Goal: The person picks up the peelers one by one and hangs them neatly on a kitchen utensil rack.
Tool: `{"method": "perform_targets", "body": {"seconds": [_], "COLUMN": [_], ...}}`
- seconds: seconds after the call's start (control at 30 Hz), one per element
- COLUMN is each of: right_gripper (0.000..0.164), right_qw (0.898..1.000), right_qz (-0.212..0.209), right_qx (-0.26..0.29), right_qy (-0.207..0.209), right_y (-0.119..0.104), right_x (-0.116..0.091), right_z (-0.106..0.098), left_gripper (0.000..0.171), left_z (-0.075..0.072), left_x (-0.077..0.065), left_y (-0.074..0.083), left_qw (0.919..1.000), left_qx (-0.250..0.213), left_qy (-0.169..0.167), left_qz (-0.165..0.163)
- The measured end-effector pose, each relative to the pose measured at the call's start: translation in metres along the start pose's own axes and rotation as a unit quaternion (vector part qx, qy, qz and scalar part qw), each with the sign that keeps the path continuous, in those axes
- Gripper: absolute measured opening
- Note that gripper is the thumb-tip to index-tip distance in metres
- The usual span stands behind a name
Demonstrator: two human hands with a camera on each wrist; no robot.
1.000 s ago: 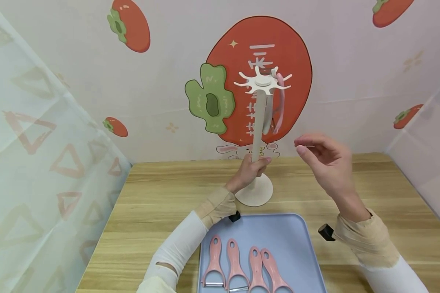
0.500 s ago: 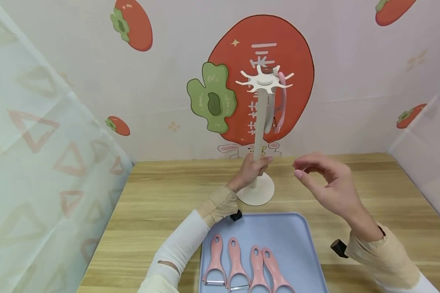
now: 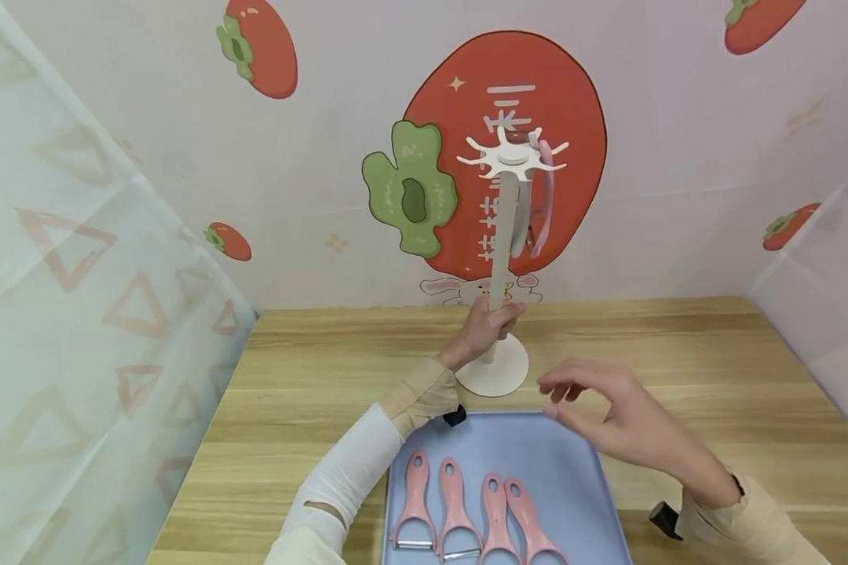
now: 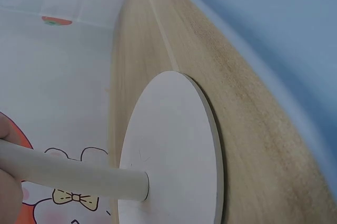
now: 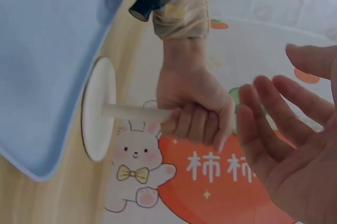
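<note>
White stand [image 3: 503, 259] gripped by its pole, pink peelers [image 3: 452, 494] laid out below

The stand is held upright near the back edge of the bench [image 3: 311, 377], its round base [image 3: 502, 377] just beyond the tray's far edge. The lower pole is clasped by the curled fingers of the left hand [image 3: 482, 333]. Nothing is held by the right hand [image 3: 608, 408]; its thumb and fingers are kept apart over the tray's far right corner.

The stand is probably stiff but top-heavy once loaded, and is best steadied low on the pole. The peelers are likely light, rigid and slick – best taken by the handle, clear of the blade.

Four peelers are seen on the blue tray [image 3: 565, 471], holed handle ends turned to its far edge; metal blades are shown on the left two only. On the stand's hooked top [image 3: 514, 155], a pink item [image 3: 549, 204] and a grey item [image 3: 520, 220] are hung.
</note>
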State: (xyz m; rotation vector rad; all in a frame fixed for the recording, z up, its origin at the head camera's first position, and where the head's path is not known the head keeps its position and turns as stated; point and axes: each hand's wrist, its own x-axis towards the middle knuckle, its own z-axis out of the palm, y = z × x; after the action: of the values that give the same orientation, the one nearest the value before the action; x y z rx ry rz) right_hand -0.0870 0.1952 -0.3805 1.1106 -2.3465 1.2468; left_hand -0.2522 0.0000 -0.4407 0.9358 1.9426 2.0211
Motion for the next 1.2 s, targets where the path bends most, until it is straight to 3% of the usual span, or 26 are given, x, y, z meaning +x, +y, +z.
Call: {"method": "perform_targets", "body": {"seconds": [0.17, 0.37, 0.63, 0.93, 1.2], "right_gripper": [0.038, 0.041, 0.038, 0.042, 0.045], "right_qw": [0.991, 0.977, 0.969, 0.936, 0.935], "right_qz": [0.062, 0.098, 0.112, 0.211, 0.225], "right_qx": [-0.022, -0.043, -0.070, -0.112, -0.090], "right_qy": [-0.116, -0.184, -0.208, -0.259, -0.260], "right_y": [-0.007, -0.010, -0.010, -0.010, -0.013], "right_x": [-0.013, -0.022, -0.034, -0.045, -0.051], "right_z": [0.013, 0.029, 0.050, 0.066, 0.075], "left_gripper": [0.037, 0.036, 0.039, 0.029, 0.023], "left_z": [0.001, 0.000, -0.001, 0.000, 0.000], "left_x": [0.001, 0.001, 0.001, 0.001, -0.001], "left_y": [-0.002, -0.002, -0.002, -0.002, -0.003], "left_qw": [1.0000, 1.0000, 0.9999, 0.9998, 0.9999], "left_qx": [-0.006, -0.009, -0.011, -0.019, -0.010], "left_qy": [-0.002, 0.000, -0.003, 0.002, 0.001], "left_qz": [0.003, -0.001, 0.004, 0.006, 0.009]}}
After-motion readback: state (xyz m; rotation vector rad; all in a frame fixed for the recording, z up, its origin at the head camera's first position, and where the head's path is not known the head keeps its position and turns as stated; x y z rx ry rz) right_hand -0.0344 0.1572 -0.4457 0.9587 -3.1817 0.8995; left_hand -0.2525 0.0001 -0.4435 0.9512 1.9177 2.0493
